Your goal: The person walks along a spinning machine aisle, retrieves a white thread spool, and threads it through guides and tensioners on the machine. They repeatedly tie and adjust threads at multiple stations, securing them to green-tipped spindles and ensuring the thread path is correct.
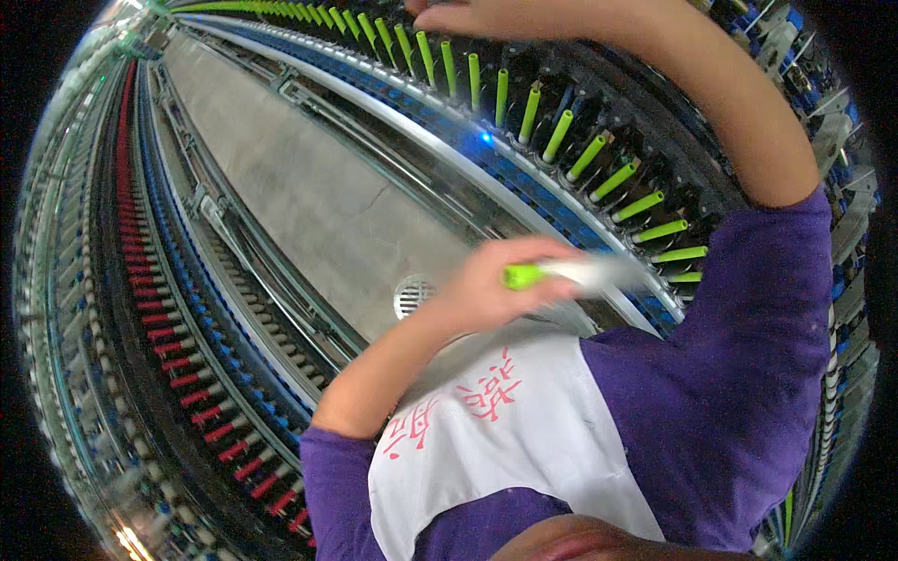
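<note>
- Left hand (pixel 505 288): fingers wrapped round a green-ended bobbin (pixel 585 272), its white body motion-blurred, before the near edge of the machine (pixel 538 187).
- Beyond, green tubes (pixel 586 157) line that edge, seemingly bare; how many are finished cannot be told.
- Right hand (pixel 468 17): cut off above; finger state unclear.

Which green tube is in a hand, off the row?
The green tube in the left hand, with blurred white beyond its green end; the other tubes stand in a row.
</note>
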`<state>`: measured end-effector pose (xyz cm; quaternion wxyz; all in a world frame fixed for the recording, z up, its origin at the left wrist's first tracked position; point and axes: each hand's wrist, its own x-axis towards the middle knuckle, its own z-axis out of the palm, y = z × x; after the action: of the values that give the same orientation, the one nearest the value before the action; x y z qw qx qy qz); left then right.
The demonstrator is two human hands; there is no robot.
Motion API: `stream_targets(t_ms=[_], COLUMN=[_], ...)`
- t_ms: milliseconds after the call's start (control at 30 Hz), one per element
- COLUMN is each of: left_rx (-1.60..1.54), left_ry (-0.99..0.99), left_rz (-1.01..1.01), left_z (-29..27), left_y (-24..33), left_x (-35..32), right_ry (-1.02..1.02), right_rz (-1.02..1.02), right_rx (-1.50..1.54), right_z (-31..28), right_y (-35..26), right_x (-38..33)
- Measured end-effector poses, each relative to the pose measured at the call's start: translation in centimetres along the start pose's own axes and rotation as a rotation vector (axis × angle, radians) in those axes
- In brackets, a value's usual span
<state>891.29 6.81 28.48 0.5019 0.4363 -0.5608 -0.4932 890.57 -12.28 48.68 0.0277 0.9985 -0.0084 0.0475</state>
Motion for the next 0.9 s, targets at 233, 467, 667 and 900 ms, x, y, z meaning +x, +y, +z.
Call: stream_targets(t_ms=[233, 467, 667, 900], left_rx=[-0.43, -0.691, -0.386, -0.137], left_ry=[-0.782, -0.262, -0.132, -0.544], left_rz=[-0.127, -0.448, -0.431, -0.483], left_z=[-5.1, -20.9, -27.9, -32.1], left_y=[1.0, -6.3, -11.8, -18.7], left_x=[7.1, 13.3, 18.0, 16.7], right_ry=[0.318, 0.462, 0.573, 0.853], right_rz=[0.378, 0.945, 0.783, 1.184], right_rx=[0.642, 1.004, 1.494, 1.391], right_z=[16.7, 30.9, 27.3, 28.8], right_y=[3.2, -0.4, -3.5, -3.1], right_x=[0.7, 0.7, 2.2, -3.9])
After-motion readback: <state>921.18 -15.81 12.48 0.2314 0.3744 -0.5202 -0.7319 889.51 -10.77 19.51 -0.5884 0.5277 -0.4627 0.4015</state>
